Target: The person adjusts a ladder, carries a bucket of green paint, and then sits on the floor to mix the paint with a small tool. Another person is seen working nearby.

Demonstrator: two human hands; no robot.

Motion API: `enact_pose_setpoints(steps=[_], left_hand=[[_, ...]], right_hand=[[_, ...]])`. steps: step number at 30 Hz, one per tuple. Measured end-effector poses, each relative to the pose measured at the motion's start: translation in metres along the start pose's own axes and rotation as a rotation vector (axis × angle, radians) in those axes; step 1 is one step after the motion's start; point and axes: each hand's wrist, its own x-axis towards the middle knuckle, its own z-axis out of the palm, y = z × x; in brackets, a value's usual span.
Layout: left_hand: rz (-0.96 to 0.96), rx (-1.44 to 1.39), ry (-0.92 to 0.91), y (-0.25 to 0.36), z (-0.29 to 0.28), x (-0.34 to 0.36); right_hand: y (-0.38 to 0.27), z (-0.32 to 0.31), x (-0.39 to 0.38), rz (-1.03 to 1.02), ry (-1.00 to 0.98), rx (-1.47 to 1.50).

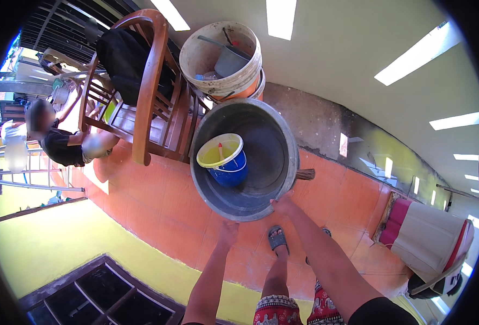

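Note:
A large round grey plastic tub (261,149) is in front of me, holding a blue bucket (229,172) with a yellow inside and an orange-handled tool (221,150) in it. My right hand (281,205) grips the tub's near right rim. My left hand (228,231) is at the near lower edge, its fingers curled against the tub and partly hidden. A bundle of brown bristles (305,174) pokes out beside the tub's right side.
Stacked dirty white buckets (220,76) with tools stand beyond. A wooden chair (150,108) with black cloth is left, near a person in black (63,146) and a metal ladder (33,187). A cream-and-pink object (423,233) lies right on the orange floor (158,200).

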Motion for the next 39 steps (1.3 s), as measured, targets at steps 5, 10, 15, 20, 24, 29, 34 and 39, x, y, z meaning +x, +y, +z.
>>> enact_pose_setpoints(steps=[5,10,15,20,24,29,34,39], left_hand=[[0.181,0.013,-0.108,0.026,0.029,-0.149],[0.056,-0.099,-0.111,0.066,0.042,-0.270],[0.047,-0.208,-0.041,0.120,0.054,-0.325],[0.217,-0.214,-0.062,0.179,0.061,-0.331],[0.278,-0.175,-0.073,0.223,0.040,-0.347],[0.443,-0.024,0.036,0.257,-0.048,-0.405],[0.553,-0.319,0.159,0.210,-0.183,-0.427],[0.482,-0.498,0.394,0.122,-0.339,-0.452]], right_hand=[[0.017,-0.036,-0.037,-0.116,-0.096,-0.128],[0.097,-0.068,-0.092,0.084,-0.448,0.393],[0.118,-0.139,-0.172,0.023,-0.503,0.230],[0.053,-0.170,-0.215,0.147,-0.409,0.367],[-0.046,-0.168,-0.244,-0.081,-0.350,0.360],[-0.205,-0.123,-0.341,-0.395,-0.509,0.312],[-0.327,-0.011,-0.413,-0.604,-0.639,0.243],[-0.433,0.160,-0.448,-0.675,-0.771,0.056]])
